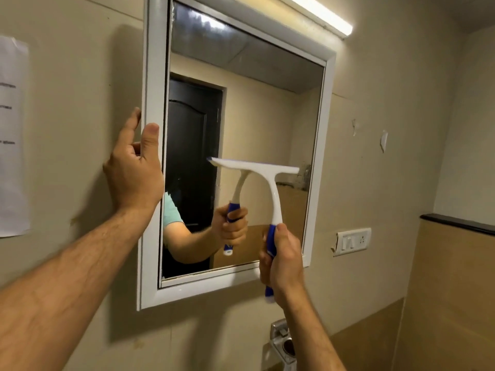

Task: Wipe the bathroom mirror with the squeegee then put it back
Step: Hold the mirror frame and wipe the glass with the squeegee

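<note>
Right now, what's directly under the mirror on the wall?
Below the mirror's white frame is bare beige wall, then a metal fixture low down. The right hand holding the squeegee and its forearm cover part of it.

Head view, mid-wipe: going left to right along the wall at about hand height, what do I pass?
Paper notice → left hand on the mirror frame → squeegee against the glass, held by the right hand → switch plate → dark ledge.
</note>
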Demonstrator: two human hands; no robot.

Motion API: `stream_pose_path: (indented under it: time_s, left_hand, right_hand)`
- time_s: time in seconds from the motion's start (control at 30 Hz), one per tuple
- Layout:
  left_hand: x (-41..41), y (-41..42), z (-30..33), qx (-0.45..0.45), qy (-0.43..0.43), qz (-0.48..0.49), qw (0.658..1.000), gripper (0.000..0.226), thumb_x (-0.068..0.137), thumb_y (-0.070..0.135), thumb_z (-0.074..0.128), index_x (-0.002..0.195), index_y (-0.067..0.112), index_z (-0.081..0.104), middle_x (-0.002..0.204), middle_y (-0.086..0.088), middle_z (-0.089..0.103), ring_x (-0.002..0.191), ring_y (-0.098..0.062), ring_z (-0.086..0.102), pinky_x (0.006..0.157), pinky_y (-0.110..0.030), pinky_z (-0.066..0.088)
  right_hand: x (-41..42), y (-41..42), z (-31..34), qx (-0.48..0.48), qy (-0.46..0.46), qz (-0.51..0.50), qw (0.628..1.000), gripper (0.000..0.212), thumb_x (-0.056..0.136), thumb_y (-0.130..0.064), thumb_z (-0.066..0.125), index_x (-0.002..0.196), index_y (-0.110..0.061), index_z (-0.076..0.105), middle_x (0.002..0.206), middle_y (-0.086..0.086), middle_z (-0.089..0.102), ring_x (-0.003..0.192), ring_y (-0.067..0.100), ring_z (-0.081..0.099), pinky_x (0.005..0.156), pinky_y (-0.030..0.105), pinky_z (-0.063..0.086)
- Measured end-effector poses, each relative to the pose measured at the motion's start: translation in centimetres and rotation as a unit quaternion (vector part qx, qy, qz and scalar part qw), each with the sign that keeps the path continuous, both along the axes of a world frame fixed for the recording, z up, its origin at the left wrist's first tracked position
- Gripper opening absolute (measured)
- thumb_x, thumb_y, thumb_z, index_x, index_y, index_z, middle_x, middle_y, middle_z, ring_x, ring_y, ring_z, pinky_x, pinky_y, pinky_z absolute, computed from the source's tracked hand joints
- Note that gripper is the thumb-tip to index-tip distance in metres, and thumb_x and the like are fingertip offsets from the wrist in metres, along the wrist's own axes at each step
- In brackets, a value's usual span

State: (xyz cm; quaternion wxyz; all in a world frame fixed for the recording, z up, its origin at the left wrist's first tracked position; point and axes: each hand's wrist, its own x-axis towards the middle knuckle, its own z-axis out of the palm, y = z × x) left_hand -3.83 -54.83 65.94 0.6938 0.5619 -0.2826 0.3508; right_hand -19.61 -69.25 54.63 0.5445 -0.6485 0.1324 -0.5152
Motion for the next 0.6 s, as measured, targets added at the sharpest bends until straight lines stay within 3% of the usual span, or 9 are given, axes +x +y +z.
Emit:
stream_pose_path:
  time_s: [0.1, 0.2, 0.37, 0.5, 0.6]
  left_hand:
    - [-0.1, -0.1, -0.3, -0.006, 0.0, -0.014, 1.0, 0.046, 0.102, 0.044, 0.044, 0.144, 0.024, 0.047, 0.062, 0.029, 0.045, 0.062, 0.032, 0.041, 0.058, 0.009, 0.025]
    - [-0.2, -0.1, -0.3, -0.007, -0.001, -0.023, 1.0, 0.047, 0.102, 0.044, 0.043, 0.144, 0.024, 0.046, 0.062, 0.03, 0.044, 0.061, 0.032, 0.042, 0.057, 0.008, 0.027]
    - [0.0, -0.1, -0.2, -0.008, -0.01, -0.027, 1.0, 0.048, 0.103, 0.043, 0.043, 0.145, 0.022, 0.045, 0.065, 0.025, 0.034, 0.062, 0.032, 0.041, 0.06, 0.009, 0.024]
    - [0.1, -0.1, -0.5, -0.003, -0.012, -0.026, 1.0, 0.047, 0.104, 0.04, 0.042, 0.146, 0.02, 0.044, 0.066, 0.024, 0.032, 0.059, 0.033, 0.039, 0.059, 0.008, 0.027]
    - [0.0, -0.1, -0.4, 0.002, -0.015, -0.028, 1.0, 0.046, 0.104, 0.038, 0.042, 0.146, 0.018, 0.043, 0.067, 0.024, 0.031, 0.058, 0.034, 0.038, 0.059, 0.008, 0.03]
  right_hand:
    - [-1.1, 0.9, -3.3, 0.055, 0.028, 0.019, 0.998, 0.041, 0.099, -0.043, 0.034, 0.09, -0.008, 0.053, 0.063, 0.008, 0.042, 0.045, 0.01, 0.04, 0.043, 0.022, 0.036]
    - [-1.6, 1.0, -1.6, 0.033, 0.031, 0.019, 0.999, 0.042, 0.098, -0.046, 0.034, 0.087, -0.012, 0.055, 0.06, 0.003, 0.044, 0.045, 0.009, 0.04, 0.043, 0.022, 0.036]
    - [-1.8, 1.4, 2.1, 0.004, 0.034, 0.051, 0.998, 0.055, 0.08, -0.068, 0.036, 0.083, -0.017, 0.057, 0.057, -0.001, 0.048, 0.044, 0.009, 0.04, 0.044, 0.023, 0.035]
    - [-2.3, 2.1, -1.9, 0.077, 0.042, 0.092, 0.992, 0.062, 0.076, -0.071, 0.041, 0.094, -0.015, 0.06, 0.054, 0.0, 0.049, 0.043, 0.013, 0.04, 0.043, 0.024, 0.036]
    - [-2.6, 2.8, -5.5, 0.107, 0.061, 0.078, 0.989, 0.064, 0.075, -0.071, 0.04, 0.09, -0.013, 0.062, 0.053, 0.0, 0.046, 0.042, 0.012, 0.037, 0.042, 0.023, 0.035]
